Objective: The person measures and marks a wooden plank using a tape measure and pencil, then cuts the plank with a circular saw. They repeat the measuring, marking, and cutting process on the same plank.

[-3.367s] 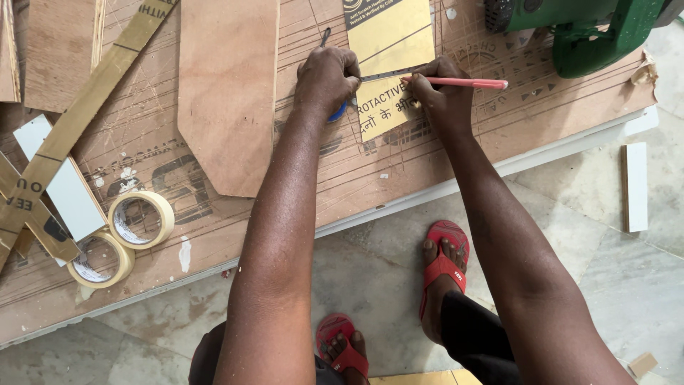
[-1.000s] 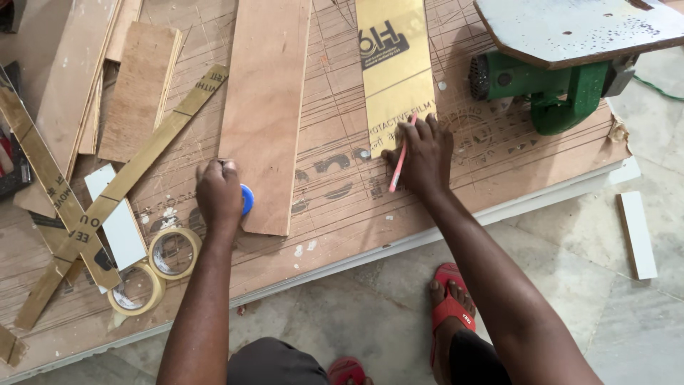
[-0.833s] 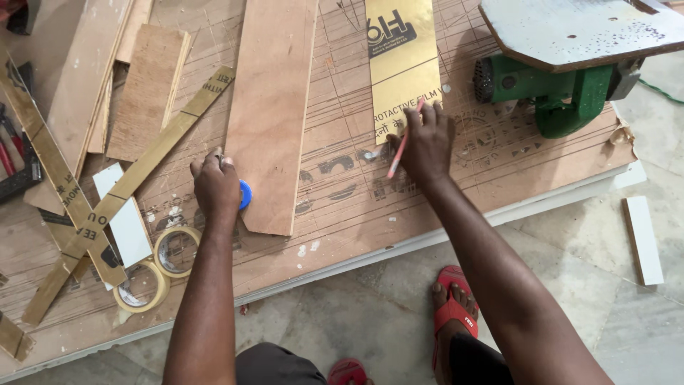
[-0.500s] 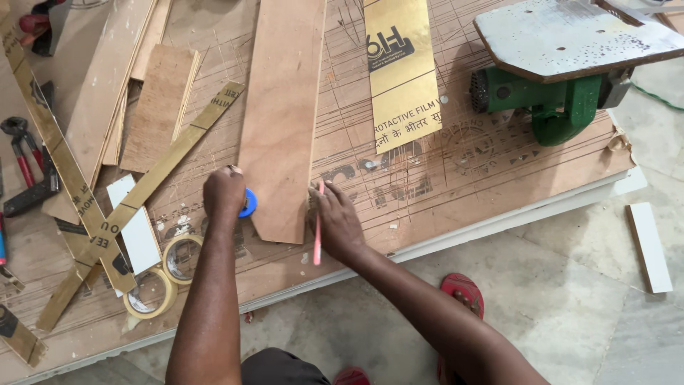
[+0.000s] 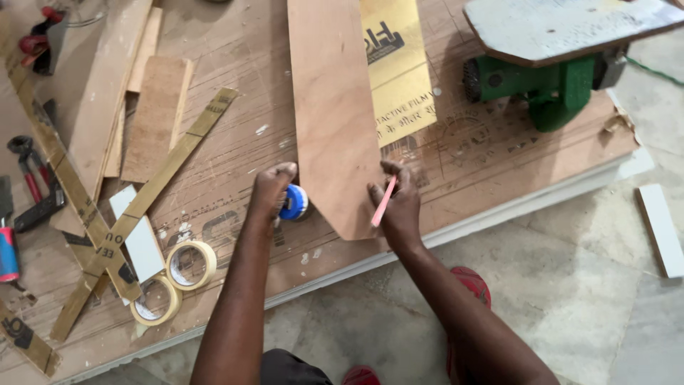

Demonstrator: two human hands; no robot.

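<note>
A long brown plywood strip [image 5: 331, 107] with a pointed near end lies on the plywood work board [image 5: 235, 135]. My left hand [image 5: 271, 191] grips a small blue and white object [image 5: 293, 202] and touches the strip's left edge near its tip. My right hand [image 5: 396, 207] holds a red pencil [image 5: 383, 202] and rests on the strip's right edge near the tip. A gold laminate strip [image 5: 399, 68] lies partly under the plywood strip, to its right.
A green power tool [image 5: 538, 78] under a white board [image 5: 570, 25] stands at the right. Two rolls of masking tape [image 5: 174, 279], a white block [image 5: 139, 239], thin gold strips [image 5: 153, 196], wood offcuts [image 5: 153, 117] and pliers [image 5: 28, 167] lie at the left. A white bar [image 5: 659, 228] lies on the floor.
My right hand, still holding the pencil, moved from the gold strip to the plywood strip's right edge. My left hand stays at the left edge. The camera moved closer.
</note>
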